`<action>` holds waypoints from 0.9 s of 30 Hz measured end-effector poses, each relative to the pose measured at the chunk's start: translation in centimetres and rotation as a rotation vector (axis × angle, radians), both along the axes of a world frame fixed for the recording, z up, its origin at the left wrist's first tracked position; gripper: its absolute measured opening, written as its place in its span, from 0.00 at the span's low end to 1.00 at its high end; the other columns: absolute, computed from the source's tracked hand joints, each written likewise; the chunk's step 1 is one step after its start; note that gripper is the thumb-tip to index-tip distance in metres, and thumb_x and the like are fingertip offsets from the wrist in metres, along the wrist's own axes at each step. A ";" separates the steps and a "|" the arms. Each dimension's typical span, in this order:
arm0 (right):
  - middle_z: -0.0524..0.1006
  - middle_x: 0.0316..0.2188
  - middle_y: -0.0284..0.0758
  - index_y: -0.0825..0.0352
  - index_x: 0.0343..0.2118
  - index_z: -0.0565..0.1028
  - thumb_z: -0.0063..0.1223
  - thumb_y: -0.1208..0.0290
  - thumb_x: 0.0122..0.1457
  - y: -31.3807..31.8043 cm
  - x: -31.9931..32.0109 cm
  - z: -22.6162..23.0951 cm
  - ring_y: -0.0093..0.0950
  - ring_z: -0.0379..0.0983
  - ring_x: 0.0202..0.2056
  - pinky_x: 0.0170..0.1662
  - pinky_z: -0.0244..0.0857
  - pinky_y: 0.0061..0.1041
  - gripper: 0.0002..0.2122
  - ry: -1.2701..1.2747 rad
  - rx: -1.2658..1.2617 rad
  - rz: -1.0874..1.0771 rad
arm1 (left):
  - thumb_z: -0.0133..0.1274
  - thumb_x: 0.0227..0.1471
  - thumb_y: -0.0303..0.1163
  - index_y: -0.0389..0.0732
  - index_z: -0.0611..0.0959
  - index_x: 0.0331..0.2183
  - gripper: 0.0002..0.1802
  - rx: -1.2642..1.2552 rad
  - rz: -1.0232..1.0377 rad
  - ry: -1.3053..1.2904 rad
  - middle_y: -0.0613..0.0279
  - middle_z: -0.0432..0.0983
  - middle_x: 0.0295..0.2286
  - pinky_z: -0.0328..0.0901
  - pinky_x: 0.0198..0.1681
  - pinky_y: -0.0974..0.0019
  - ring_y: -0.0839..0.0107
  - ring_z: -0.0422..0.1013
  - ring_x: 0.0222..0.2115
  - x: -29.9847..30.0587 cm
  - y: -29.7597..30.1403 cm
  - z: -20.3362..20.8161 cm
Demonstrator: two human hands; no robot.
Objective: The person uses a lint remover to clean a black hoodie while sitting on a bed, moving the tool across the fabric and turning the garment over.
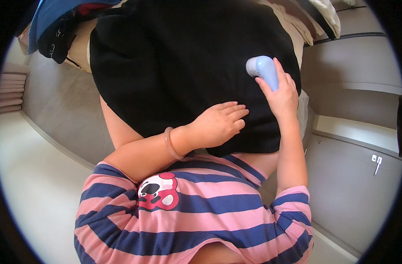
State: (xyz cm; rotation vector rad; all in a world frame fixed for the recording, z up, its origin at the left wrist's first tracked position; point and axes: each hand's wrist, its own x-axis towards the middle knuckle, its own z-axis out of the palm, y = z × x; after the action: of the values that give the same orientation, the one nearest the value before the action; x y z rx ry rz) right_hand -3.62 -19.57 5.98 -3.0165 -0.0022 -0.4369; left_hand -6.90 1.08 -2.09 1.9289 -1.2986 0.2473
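A large black cloth (183,66), perhaps a garment, lies spread over my lap and the surface in front of me. My right hand (282,94) is closed round the handle of a light blue lint remover (267,72). Its round whitish head points left and sits at the cloth; whether it touches is hard to tell. Lower and to the left, my left hand (221,123) rests on the near part of the black cloth, palm down, fingers mostly stretched out. A pinkish bangle (169,143) circles my left wrist.
Dark and blue clothes (55,31) are heaped at the far left, on a cream-covered surface. More pale fabric (293,20) lies at the far right. A grey cabinet (346,185) with an open shelf stands to the right. Grey floor (55,92) shows on the left.
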 end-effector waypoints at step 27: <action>0.78 0.40 0.47 0.56 0.61 0.66 0.58 0.42 0.55 12.6 21.4 -5.3 0.47 0.77 0.42 0.41 0.73 0.45 0.34 -0.106 -0.017 0.117 | 0.57 0.51 0.34 0.33 0.85 0.42 0.18 -0.044 -0.058 0.047 0.51 0.77 0.48 0.54 0.65 0.55 0.61 0.69 0.54 0.0 -1.2 -0.7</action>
State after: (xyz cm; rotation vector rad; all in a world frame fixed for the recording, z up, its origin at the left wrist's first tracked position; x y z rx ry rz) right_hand 17.81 -7.00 0.70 -2.9857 -0.1895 -0.5864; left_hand -6.91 -0.09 -2.79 1.8464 -1.3052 0.1985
